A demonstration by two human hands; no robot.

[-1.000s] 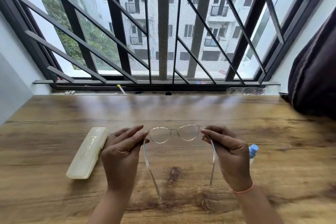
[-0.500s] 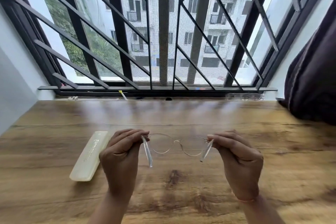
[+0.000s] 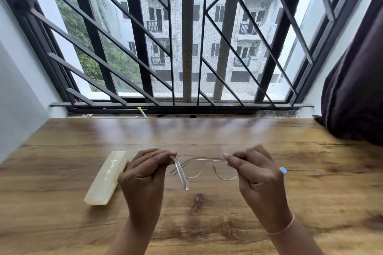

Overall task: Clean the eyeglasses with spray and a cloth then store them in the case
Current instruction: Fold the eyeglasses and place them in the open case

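Note:
I hold the thin clear-framed eyeglasses (image 3: pixel 204 166) above the wooden table (image 3: pixel 207 134), lenses hanging downward. My left hand (image 3: pixel 145 174) pinches the frame's left end, where one clear temple arm sticks down toward me. My right hand (image 3: pixel 257 174) pinches the right end, and its temple arm lies folded across the top of the frame. A closed pale yellow glasses case (image 3: pixel 106 178) lies on the table just left of my left hand. Only the light blue cap of the spray bottle (image 3: pixel 283 170) shows behind my right hand. No cloth is visible.
A black window grille (image 3: pixel 186 47) rises behind the table's far edge. A dark curtain (image 3: pixel 356 89) hangs at the right and rests on the table's back right corner. A white wall borders the left side.
The glasses have tipped forward so the lenses hang down. The right temple arm has folded in across the frame. The view tilted up a little.

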